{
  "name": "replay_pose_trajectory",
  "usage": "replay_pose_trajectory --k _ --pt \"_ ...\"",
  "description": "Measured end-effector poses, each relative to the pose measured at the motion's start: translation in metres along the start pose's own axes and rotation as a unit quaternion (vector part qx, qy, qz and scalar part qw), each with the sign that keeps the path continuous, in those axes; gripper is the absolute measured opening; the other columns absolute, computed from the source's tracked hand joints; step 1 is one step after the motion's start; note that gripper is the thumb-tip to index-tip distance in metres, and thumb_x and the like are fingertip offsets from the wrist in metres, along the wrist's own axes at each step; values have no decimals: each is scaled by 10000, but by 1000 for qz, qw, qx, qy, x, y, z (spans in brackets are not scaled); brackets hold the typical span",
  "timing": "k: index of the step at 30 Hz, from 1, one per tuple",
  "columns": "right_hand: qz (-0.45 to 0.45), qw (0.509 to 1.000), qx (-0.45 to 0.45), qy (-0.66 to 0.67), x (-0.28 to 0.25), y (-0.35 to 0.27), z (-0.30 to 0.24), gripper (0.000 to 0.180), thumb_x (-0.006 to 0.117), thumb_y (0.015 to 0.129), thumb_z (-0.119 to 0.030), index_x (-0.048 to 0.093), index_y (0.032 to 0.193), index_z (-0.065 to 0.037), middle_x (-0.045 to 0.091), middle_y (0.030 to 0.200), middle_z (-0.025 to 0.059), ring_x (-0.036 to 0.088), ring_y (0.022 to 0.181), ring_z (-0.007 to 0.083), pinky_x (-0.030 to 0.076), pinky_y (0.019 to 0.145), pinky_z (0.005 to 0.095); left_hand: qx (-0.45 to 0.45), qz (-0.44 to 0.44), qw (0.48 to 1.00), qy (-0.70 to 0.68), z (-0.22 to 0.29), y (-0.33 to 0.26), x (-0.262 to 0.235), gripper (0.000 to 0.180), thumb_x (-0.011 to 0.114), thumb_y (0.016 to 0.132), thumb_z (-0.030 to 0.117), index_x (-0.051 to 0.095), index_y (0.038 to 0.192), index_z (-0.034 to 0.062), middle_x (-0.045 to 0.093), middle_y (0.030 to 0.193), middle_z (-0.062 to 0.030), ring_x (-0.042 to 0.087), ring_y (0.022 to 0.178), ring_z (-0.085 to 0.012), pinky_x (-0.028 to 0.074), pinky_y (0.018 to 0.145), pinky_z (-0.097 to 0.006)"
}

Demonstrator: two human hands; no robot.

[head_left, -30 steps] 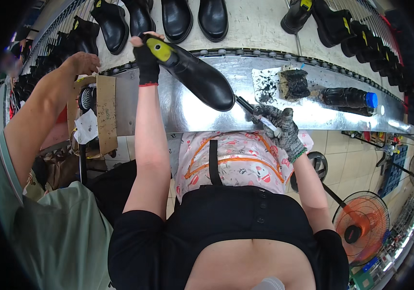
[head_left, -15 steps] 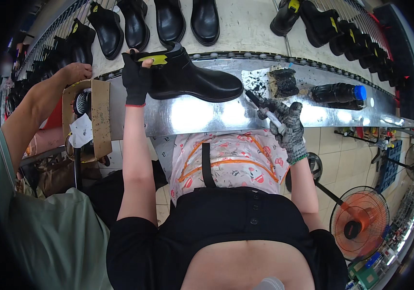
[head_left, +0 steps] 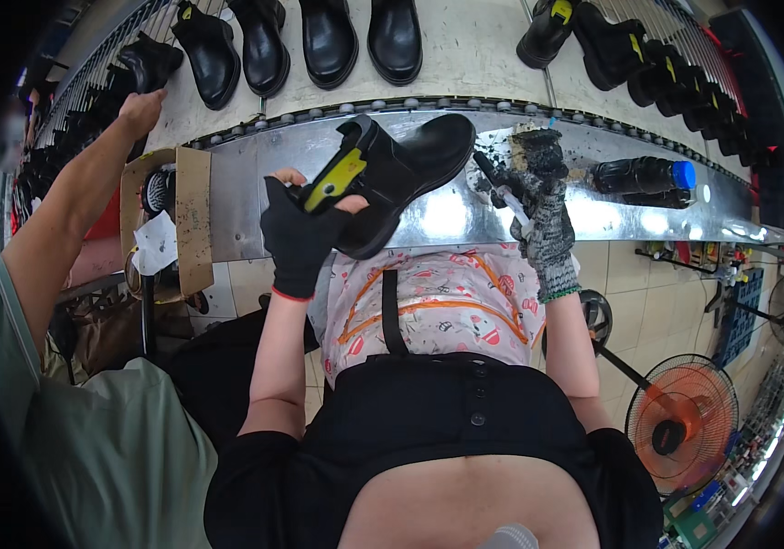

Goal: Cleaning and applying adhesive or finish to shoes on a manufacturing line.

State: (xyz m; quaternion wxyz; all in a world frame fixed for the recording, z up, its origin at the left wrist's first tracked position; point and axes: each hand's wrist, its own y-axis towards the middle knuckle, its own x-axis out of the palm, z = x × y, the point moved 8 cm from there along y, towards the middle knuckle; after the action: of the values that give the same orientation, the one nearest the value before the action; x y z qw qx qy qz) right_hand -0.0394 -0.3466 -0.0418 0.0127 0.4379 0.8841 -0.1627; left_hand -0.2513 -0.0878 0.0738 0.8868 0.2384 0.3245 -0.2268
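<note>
My left hand (head_left: 305, 224), in a black fingerless glove, grips the ankle opening of a black ankle boot (head_left: 392, 183). The boot is tilted above the metal ledge, toe pointing far right, with its yellow pull tab (head_left: 337, 178) facing up. In my right hand (head_left: 540, 215), which wears a stained grey knitted glove, is a slim tool (head_left: 515, 209) with a white handle and a black end beside the boot's toe. Just beyond that hand lies a black-stained block (head_left: 536, 145) on a smeared white sheet, partly hidden; whether the glove touches it I cannot tell.
A dark bottle with a blue cap (head_left: 682, 175) lies on the metal ledge (head_left: 246, 201). Behind runs a conveyor (head_left: 474, 55) with several black boots. At left are a cardboard box (head_left: 193, 220) and a co-worker's arm (head_left: 81, 192). An orange fan (head_left: 680, 421) stands right.
My left hand has come nearer and right, turning the boot so its toe points up and away. My right hand has moved slightly farther off, toward the stained block. The co-worker's hand has shifted away.
</note>
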Motion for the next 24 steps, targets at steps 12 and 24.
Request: replay_pose_trajectory --k 12,24 --pt "-30 983 -145 -110 21 -17 -54 254 521 916 -101 671 1119 -79 697 937 114 653 813 225 499 720 320 -122 -153 967 -163 -3 -49 28 512 835 721 104 407 1000 81 577 714 -19 530 612 -35 396 529 -160" --pt "-88 963 -186 -176 41 -43 -69 306 544 876 -13 655 1161 -25 719 1004 122 679 886 179 500 829 290 -347 -216 838 -362 -25 -88 48 610 701 726 -12 372 1235 53 612 864 -91 610 683 -124 546 650 -279"
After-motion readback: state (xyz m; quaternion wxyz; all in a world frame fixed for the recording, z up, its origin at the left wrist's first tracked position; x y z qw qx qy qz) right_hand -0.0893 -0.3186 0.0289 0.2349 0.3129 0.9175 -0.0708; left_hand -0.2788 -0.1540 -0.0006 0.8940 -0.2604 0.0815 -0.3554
